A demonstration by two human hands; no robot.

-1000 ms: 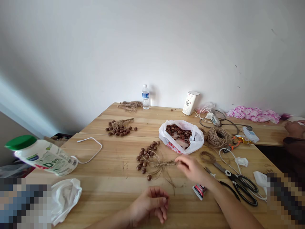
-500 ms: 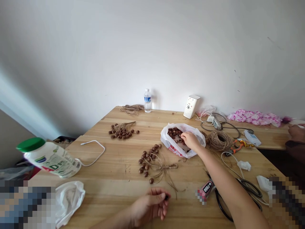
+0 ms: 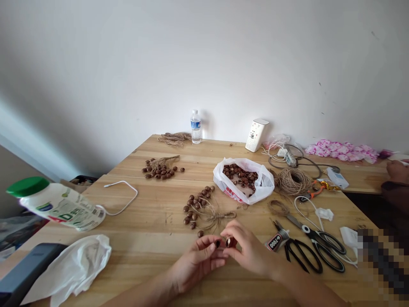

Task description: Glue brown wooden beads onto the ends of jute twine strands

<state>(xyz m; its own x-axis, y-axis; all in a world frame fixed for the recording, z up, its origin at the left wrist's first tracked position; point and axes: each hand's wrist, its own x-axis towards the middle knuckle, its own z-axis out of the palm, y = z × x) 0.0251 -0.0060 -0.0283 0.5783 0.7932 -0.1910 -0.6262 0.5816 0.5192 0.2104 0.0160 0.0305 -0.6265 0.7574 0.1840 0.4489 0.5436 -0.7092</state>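
Observation:
My left hand [image 3: 200, 262] pinches a small dark shell piece [image 3: 217, 244] between thumb and finger. Close beside it, my right hand [image 3: 247, 247] grips a brown nut shell [image 3: 228, 242] whose pale inside shows. Just beyond my hands lies a bundle of brown nuts [image 3: 192, 209] on thin cords, joined to a wrapped twine loop [image 3: 223, 215]. One loose nut [image 3: 200, 233] sits near my left fingers. Behind, an open white plastic bag [image 3: 220, 181] holds many brown shells. A second corded nut bundle [image 3: 162, 171] rests farther left.
Right: glue tube [image 3: 278, 240], black-handled scissors [image 3: 327, 251], twine coil [image 3: 293, 181], cables and pliers [image 3: 315, 192]. Left: green-capped bottle [image 3: 70, 209], white cable [image 3: 128, 184], crumpled white bag [image 3: 83, 260]. Water bottle [image 3: 196, 128] and white box [image 3: 256, 135] stand by the wall. Another person's hand [image 3: 398, 170] shows far right.
My right hand has come back from the plastic bag to my left hand, now with a shell in its fingers. The scissors are uncovered. The view has shifted slightly.

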